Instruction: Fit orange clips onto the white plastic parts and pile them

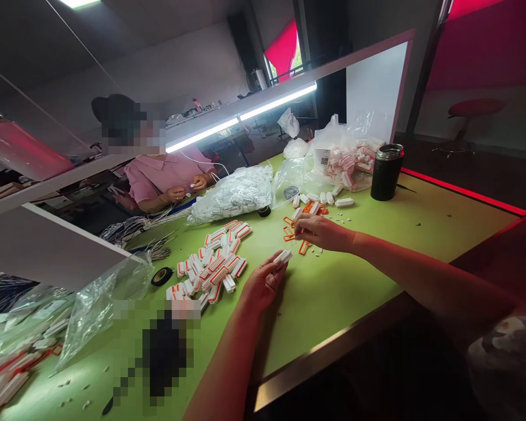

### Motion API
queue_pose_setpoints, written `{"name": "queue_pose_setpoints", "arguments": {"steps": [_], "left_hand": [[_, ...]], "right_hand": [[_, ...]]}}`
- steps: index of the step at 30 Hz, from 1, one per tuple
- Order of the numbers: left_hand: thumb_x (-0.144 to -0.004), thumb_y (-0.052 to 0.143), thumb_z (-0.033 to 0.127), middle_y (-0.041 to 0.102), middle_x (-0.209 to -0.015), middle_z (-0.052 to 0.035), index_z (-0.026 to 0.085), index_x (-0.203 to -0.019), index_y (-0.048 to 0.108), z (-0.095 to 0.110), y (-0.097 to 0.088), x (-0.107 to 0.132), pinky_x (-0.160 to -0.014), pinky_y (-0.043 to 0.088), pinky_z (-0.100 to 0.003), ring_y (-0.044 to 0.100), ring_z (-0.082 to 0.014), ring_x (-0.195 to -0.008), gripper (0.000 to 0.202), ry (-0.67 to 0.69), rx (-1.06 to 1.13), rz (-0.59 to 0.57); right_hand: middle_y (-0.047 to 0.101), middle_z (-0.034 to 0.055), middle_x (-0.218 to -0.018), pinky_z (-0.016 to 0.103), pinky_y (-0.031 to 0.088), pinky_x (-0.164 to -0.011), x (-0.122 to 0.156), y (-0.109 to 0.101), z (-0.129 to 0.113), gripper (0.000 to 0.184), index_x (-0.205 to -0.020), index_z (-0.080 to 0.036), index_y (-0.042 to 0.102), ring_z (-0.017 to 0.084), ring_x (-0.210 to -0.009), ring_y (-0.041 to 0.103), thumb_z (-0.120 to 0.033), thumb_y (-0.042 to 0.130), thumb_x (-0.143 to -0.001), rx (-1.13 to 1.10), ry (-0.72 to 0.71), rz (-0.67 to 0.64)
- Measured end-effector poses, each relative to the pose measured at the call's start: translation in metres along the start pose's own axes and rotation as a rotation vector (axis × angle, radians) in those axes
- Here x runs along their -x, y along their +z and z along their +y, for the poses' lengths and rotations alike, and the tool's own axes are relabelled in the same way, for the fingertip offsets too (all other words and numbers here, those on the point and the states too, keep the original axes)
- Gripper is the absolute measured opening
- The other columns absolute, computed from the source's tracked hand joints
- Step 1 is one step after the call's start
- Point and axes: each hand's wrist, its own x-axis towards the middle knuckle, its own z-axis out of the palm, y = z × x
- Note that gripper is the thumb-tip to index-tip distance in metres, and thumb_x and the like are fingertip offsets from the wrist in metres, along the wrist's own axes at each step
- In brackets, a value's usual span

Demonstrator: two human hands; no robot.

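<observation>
My left hand (263, 282) is closed around a small white plastic connector (283, 256), held just above the green table (342, 286). My right hand (318, 230) reaches further out, fingers curled and pinching among a cluster of loose orange clips (294, 235); what it grips is too small to name. A pile of white connectors with orange clips fitted (214, 263) lies to the left of my left hand. Bare white connectors (328, 199) lie just beyond my right hand.
A black tumbler (386, 172) stands at the right. Clear bags of parts (234, 195) (348, 155) sit at the far side, another bag (100, 304) and a black tape roll (162, 276) at left. Another person (166, 178) works across a lit divider. The table's front edge (333, 345) is close.
</observation>
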Motion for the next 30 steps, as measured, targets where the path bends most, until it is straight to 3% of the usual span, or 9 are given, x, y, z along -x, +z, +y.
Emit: {"name": "queue_pose_setpoints", "arguments": {"steps": [4,10,18,25,30], "left_hand": [[-0.077,0.067,0.003,0.073,-0.113,-0.0144,0.009,-0.110,0.067,-0.003,-0.003,-0.002,-0.100,0.052,-0.027,0.070,-0.0210,-0.106,0.033,0.021,-0.013,-0.057],[-0.073,0.075,0.011,0.076,-0.107,-0.0123,0.010,-0.101,0.073,-0.012,0.002,-0.001,-0.105,0.048,-0.030,0.071,-0.0216,-0.103,0.028,0.083,-0.074,-0.125],[-0.072,0.061,0.008,0.075,-0.109,-0.0148,0.006,-0.097,0.073,-0.014,0.007,-0.003,-0.111,0.043,-0.037,0.066,-0.0258,-0.114,0.028,0.099,-0.022,-0.134],[-0.079,0.061,0.014,0.075,-0.104,-0.0166,0.004,-0.098,0.073,-0.015,0.006,-0.003,-0.108,0.046,-0.037,0.067,-0.0267,-0.112,0.024,0.112,0.011,-0.066],[-0.074,0.062,0.009,0.075,-0.105,-0.0149,0.005,-0.103,0.073,-0.017,0.005,-0.004,-0.110,0.043,-0.036,0.068,-0.0246,-0.109,0.031,0.130,-0.051,-0.099]], "right_hand": [[0.060,0.0064,-0.091,0.030,0.046,-0.082,0.000,0.006,-0.007,0.014,-0.086,-0.015,0.061,0.016,-0.085,0.056,-0.020,0.052,-0.096,0.012,-0.014,-0.037],[0.059,0.0062,-0.092,0.028,0.044,-0.080,0.001,0.013,-0.020,0.017,-0.087,-0.015,0.061,0.015,-0.084,0.055,-0.017,0.048,-0.098,0.088,-0.015,-0.094],[0.061,0.0084,-0.095,0.027,0.042,-0.078,0.005,0.023,-0.025,0.020,-0.090,-0.013,0.063,0.016,-0.084,0.057,-0.018,0.046,-0.099,0.343,-0.033,-0.216],[0.063,0.0086,-0.097,0.027,0.039,-0.070,0.006,0.022,-0.031,0.022,-0.089,-0.014,0.064,0.016,-0.080,0.057,-0.016,0.044,-0.100,0.544,-0.073,-0.280],[0.063,0.0085,-0.097,0.028,0.039,-0.071,0.006,0.024,-0.033,0.022,-0.089,-0.013,0.063,0.017,-0.081,0.058,-0.015,0.044,-0.100,0.574,-0.067,-0.294]]}}
